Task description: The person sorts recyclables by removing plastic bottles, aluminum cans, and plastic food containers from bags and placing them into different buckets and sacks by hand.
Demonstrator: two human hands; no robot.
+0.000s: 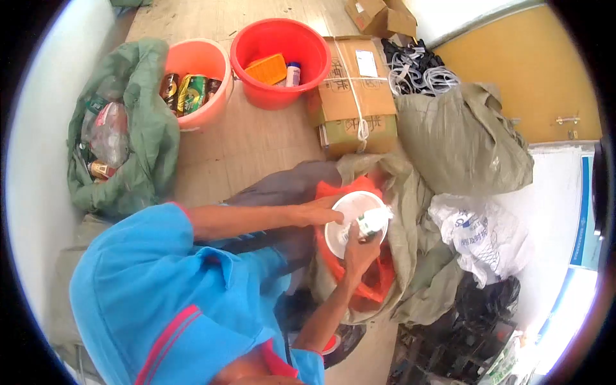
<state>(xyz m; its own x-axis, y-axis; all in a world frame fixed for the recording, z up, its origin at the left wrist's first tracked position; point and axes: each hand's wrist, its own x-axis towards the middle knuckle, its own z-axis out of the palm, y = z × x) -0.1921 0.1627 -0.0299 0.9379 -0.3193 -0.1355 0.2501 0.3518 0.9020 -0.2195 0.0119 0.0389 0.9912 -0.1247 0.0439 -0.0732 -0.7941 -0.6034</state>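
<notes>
Large open sack (401, 256) beneath; above it, white tub (347, 204), its wall pinched in the left hand (323, 210); smallest, the white container (373, 222) lies aslant over the tub's mouth, pinched in the nearer right hand's (361, 254) grip

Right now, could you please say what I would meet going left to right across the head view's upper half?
Green sack → pink bucket → red tub → string-tied cardboard box → stuffed khaki sack.
</notes>
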